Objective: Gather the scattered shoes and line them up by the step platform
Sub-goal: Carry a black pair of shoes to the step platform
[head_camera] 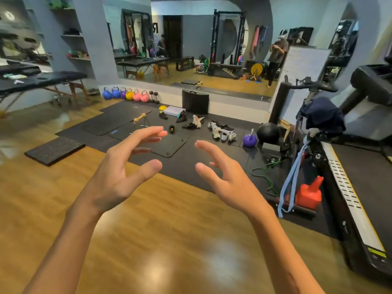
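Nearest the camera, the left hand (118, 172) and the right hand (224, 179) are held out over the wooden floor (159, 240), both empty with fingers spread and loosely curled. Beyond them, well apart from either hand, the shoes (221, 130) are seen scattered on the black mat (191, 158), ahead and somewhat to the right, so the right hand is judged slightly nearer. Farther back, the step platform (174, 110) is found near the mirrored wall, beside the dark shoes (182, 118).

Bright indoor light; glare on floor (148, 270); edges warped, blurred.
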Tool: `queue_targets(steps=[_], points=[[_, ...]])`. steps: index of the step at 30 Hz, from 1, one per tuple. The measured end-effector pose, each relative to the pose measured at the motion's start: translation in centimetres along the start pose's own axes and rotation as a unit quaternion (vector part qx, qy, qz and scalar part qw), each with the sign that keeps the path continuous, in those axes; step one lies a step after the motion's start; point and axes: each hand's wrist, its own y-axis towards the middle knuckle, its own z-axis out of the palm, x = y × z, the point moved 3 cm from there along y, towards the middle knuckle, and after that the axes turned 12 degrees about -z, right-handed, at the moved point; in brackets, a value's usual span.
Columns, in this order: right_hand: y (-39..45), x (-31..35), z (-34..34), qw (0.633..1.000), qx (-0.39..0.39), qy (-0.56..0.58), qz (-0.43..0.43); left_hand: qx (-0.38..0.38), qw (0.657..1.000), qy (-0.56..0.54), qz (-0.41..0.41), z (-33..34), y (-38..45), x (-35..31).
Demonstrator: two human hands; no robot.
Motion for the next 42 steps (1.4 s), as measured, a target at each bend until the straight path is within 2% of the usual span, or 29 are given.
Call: queue_targets(steps=[6, 12, 15, 18, 22, 27, 34, 42], points=[[8.2, -9.3, -1.6, 0.99, -0.089, 0.1, 0.036, -0.032, 0.997, -0.054, -0.035, 2.3, 11.1, 6.6], [15.6, -19.3, -2.5, 0.994, -0.084, 0.055, 0.051, -0.012, 0.997, -0.069, -0.043, 5.0, 22.1, 15.1], [19.9, -24.9, -2.8, 0.994, -0.086, 0.022, 0.057, -0.027, 0.996, -0.083, -0.028, 5.3, 28.0, 19.6], [24.6, -29.7, -3.2, 0.986, -0.153, -0.029, 0.06, -0.049, 0.996, -0.074, -0.02, 5.3, 34.9, 23.1], [31.0, -35.8, -4.1, 0.965, -0.246, 0.003, 0.085, -0.071, 0.996, -0.055, -0.003, 5.3, 44.9, 26.3], [37.3, -43.6, -5.7, 0.944, -0.308, 0.013, 0.114, -0.103, 0.993, -0.064, -0.013, 7.4, 56.2, 31.7], [46.1, -58.5, -8.9, 0.943, -0.309, 0.027, 0.124, -0.123, 0.992, -0.04, 0.0, 13.6, 69.9, 39.2], [56.9, -73.8, -14.6, 0.951, -0.269, 0.061, 0.14, -0.164, 0.986, -0.001, -0.037, 17.8, 84.4, 44.7]])
